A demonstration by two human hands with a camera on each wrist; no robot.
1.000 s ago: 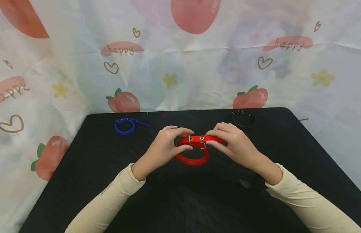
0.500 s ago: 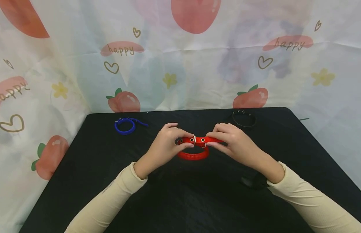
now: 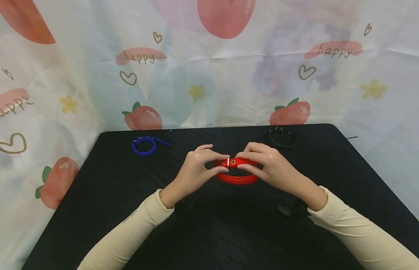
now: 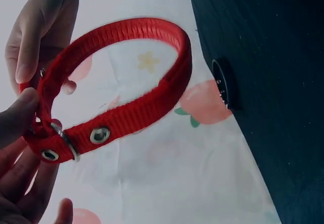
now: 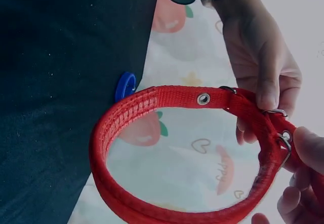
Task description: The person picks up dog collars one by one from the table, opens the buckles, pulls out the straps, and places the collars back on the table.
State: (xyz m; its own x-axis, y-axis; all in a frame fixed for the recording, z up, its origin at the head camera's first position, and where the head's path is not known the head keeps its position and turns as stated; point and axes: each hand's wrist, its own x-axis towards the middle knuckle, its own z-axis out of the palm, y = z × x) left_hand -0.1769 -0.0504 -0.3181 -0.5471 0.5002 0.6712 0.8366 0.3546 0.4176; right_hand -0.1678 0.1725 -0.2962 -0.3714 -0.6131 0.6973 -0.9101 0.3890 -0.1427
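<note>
A red collar [image 3: 238,180] with metal eyelets is held above the table, its band bent into a loop. My left hand [image 3: 196,170] pinches the strap near the metal buckle [image 3: 228,162], thumb below and fingers above. From the other side, my right hand [image 3: 272,165] pinches the strap just right of the buckle. In the left wrist view, the strap passes through the buckle frame [image 4: 66,142], with one eyelet [image 4: 100,135] beyond it. The right wrist view shows the padded loop [image 5: 124,117] and a metal ring [image 5: 286,145] beside the right thumb.
A blue collar [image 3: 144,153] lies on the black table [image 3: 209,232] at the back left. At the back right lies a black collar [image 3: 282,145] with metal studs or fittings. A printed cloth [image 3: 229,82] hangs behind the table.
The red collar has tilted and shifted right, so the loop hangs lower between the hands. My left hand has moved slightly right, closer to the right hand, which stays nearly in place.
</note>
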